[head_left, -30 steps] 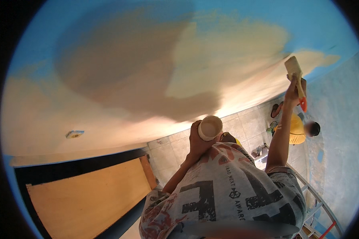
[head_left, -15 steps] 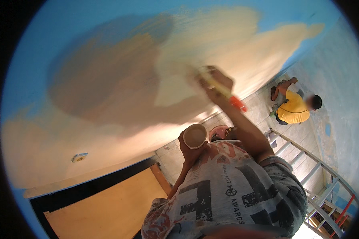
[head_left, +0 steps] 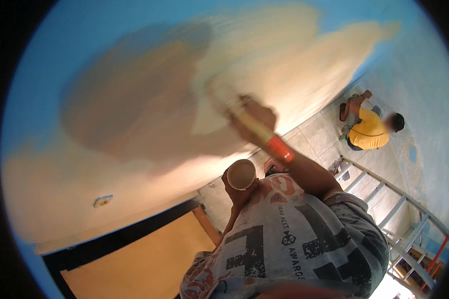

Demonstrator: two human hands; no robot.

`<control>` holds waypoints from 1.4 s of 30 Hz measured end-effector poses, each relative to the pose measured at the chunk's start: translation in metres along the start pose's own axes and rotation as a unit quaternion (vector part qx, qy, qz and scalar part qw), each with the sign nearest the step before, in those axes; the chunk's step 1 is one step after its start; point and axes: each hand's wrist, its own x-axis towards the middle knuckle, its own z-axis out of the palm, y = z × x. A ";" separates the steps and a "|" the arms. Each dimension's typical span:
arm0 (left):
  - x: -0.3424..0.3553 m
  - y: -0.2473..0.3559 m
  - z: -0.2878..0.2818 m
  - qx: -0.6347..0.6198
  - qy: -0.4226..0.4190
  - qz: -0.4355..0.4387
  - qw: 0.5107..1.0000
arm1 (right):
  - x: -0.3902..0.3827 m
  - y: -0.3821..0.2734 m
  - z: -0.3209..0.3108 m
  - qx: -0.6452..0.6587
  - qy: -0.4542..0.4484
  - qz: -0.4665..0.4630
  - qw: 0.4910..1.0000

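Observation:
My right hand (head_left: 259, 119) is closed around a paintbrush (head_left: 254, 125) with a pale handle and a red end. Its bristle end is smeared by motion in front of the wall (head_left: 279, 55), where cream paint partly covers blue. I cannot tell whether the bristles touch the wall. Lower down, close to my shirt, my left hand (head_left: 234, 193) grips a pale round tub (head_left: 242, 174) with its open top facing up. Inside it shows a light, cream-grey colour. My shadow darkens the painted area on the left.
A wall socket (head_left: 103, 201) sits low at the left, above a dark-framed tan panel (head_left: 144, 259). To the right, a metal ladder (head_left: 391, 212) stands on the tiled floor (head_left: 309, 137). Beyond it, a person in a yellow shirt (head_left: 370, 130) crouches by the other wall.
My right hand and the brush have moved left and slightly down, so more of the red end shows. My left hand keeps the tub almost in place.

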 end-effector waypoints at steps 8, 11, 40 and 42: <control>0.009 0.007 -0.013 -0.019 0.001 -0.004 1.000 | 0.061 0.104 0.038 0.042 0.234 -0.150 0.960; 0.001 0.005 -0.018 -0.021 0.035 -0.023 0.999 | 0.068 0.177 -0.014 0.222 0.456 -0.202 0.838; -0.001 -0.021 -0.036 0.016 0.150 -0.022 0.988 | 0.007 0.037 -0.031 0.229 0.359 -0.263 0.865; 0.009 -0.011 -0.032 0.011 0.150 0.003 0.989 | -0.029 -0.021 -0.024 -0.012 0.158 -0.304 0.939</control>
